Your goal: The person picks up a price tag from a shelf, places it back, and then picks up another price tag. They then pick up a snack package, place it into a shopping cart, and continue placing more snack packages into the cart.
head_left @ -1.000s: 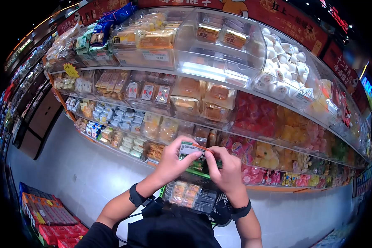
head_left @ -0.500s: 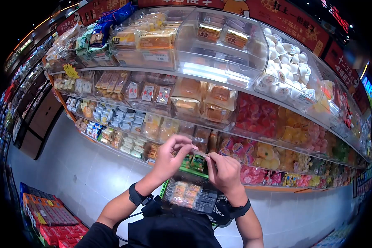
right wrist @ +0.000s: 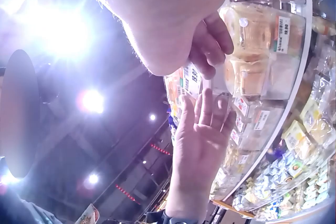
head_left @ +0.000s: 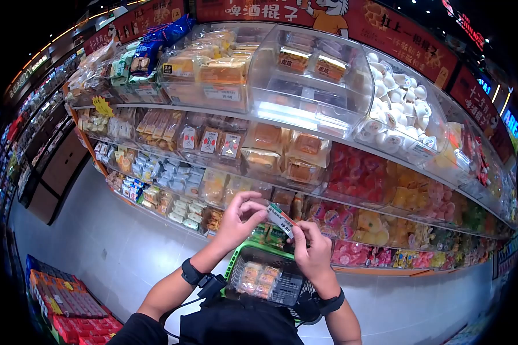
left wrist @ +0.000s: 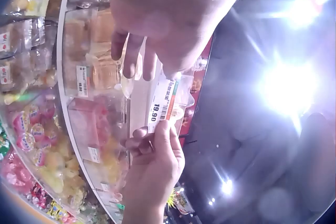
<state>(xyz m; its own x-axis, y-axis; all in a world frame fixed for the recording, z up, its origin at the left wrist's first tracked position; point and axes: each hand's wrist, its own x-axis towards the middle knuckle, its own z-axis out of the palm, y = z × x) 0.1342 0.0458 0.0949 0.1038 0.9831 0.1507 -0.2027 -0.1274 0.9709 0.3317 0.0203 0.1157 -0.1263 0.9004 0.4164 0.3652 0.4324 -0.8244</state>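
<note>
A small price label printed 19.90 slants between the hands. My right hand pinches its lower right end between thumb and fingers; the left wrist view shows this pinch on the label too. My left hand is at the label's upper left end, thumb and fingers apart. In the right wrist view the left hand has its fingers extended beside the label; whether its thumb touches the label, I cannot tell. Below the hands is a green-rimmed basket holding clear-wrapped packs.
Tiered shelves of packaged snacks curve across the front. A clear bin on the top tier stands left of many white-lidded cups. Green packets lie low behind the basket. Red boxes are stacked at lower left.
The label has turned from nearly edge-on to face up and slanted. My left fingers have come off its face, where the thumb lay a second ago. More of the basket shows.
</note>
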